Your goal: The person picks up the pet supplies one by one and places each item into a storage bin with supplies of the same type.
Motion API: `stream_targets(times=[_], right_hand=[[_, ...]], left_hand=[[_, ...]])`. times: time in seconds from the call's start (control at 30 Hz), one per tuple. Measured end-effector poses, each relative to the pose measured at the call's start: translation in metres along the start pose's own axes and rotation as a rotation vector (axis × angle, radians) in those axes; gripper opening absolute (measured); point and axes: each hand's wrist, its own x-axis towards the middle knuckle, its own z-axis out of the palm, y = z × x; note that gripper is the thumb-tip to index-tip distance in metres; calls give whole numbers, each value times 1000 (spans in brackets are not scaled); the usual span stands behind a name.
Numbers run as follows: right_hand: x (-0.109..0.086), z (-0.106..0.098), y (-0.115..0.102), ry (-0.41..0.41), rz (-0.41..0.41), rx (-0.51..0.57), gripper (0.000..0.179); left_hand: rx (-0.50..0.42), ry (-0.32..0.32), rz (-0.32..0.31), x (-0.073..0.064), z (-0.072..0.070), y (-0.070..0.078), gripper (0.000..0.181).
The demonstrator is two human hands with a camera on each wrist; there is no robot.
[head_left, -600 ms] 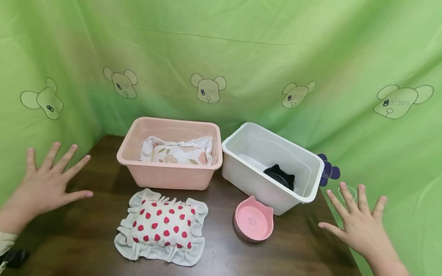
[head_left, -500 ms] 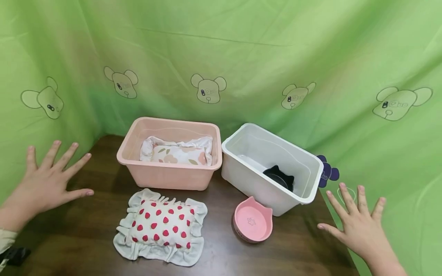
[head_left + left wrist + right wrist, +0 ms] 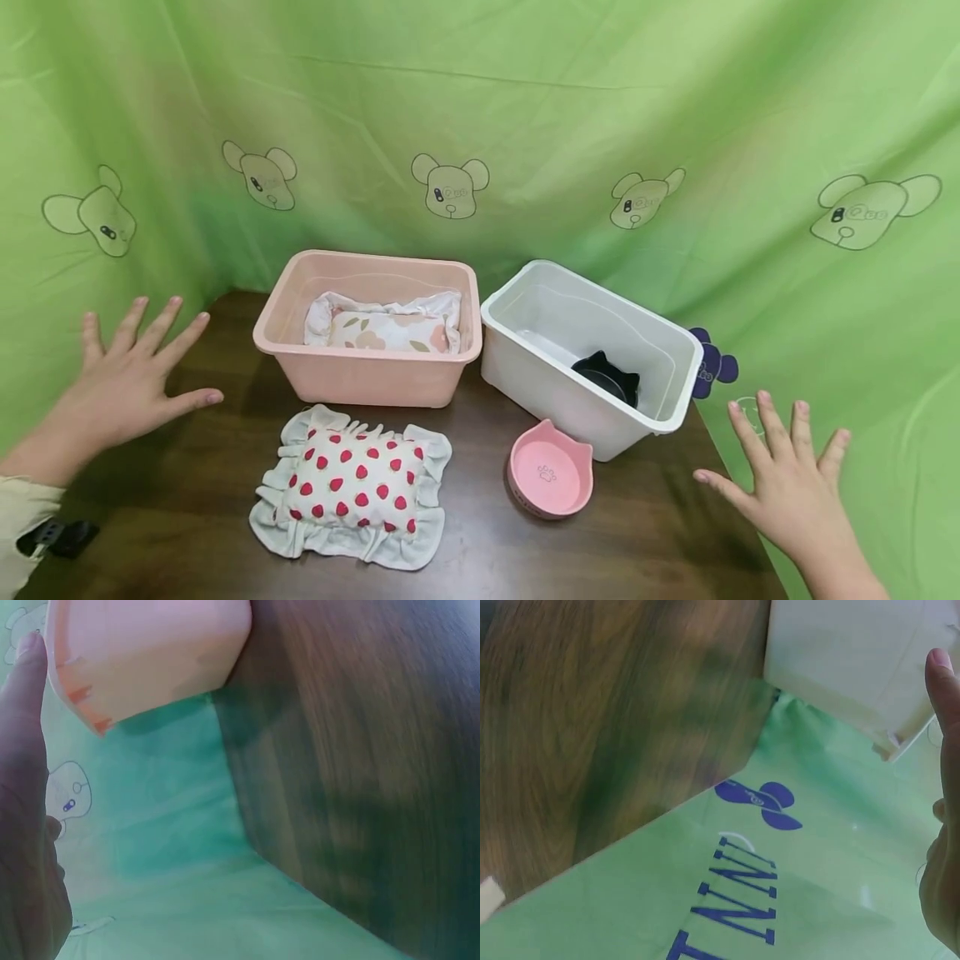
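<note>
My left hand (image 3: pixel 131 392) hovers at the left with fingers spread, holding nothing; the pink bin (image 3: pixel 367 379) is to its right. On the right side my right hand (image 3: pixel 787 483) is likewise spread and holds nothing, nearest to the white bin (image 3: pixel 558 400). A floral pillow (image 3: pixel 390 332) with a white ruffle lies inside the pink bin. In the white bin rests a black cat-eared bowl (image 3: pixel 606 377). Before the bins lie a strawberry-print pillow (image 3: pixel 352 483) with a pale ruffle and a pink cat-eared bowl (image 3: pixel 551 471) with a paw print.
The dark wooden table (image 3: pixel 495 550) carries all of these. Green curtain cloth (image 3: pixel 555 100) printed with bear heads hangs behind and at both sides. In the right wrist view, dark blue letters (image 3: pixel 735 911) show on the cloth beside the table edge.
My left hand has shifted a little right and up, showing more of its sleeve. The right hand has moved slightly right. The bins, pillows and bowls keep their places.
</note>
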Motion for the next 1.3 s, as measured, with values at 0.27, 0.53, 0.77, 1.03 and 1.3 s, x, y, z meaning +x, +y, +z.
stream_targets(times=[0.27,0.53,0.77,1.03,1.3], right_hand=[[-1,2,-10,28,43,124,115],[-1,4,-18,30,76,218,111],[-9,9,-22,43,97,251,108],[-17,16,-32,50,105,299,103],[-21,24,-42,40,118,329,100]], left_hand=[[-137,24,0,11,4,10,107],[-279,68,-14,26,8,17,104],[-405,93,-7,33,9,25,102],[-545,90,-28,43,18,38,98],[-659,95,-27,60,21,45,95]])
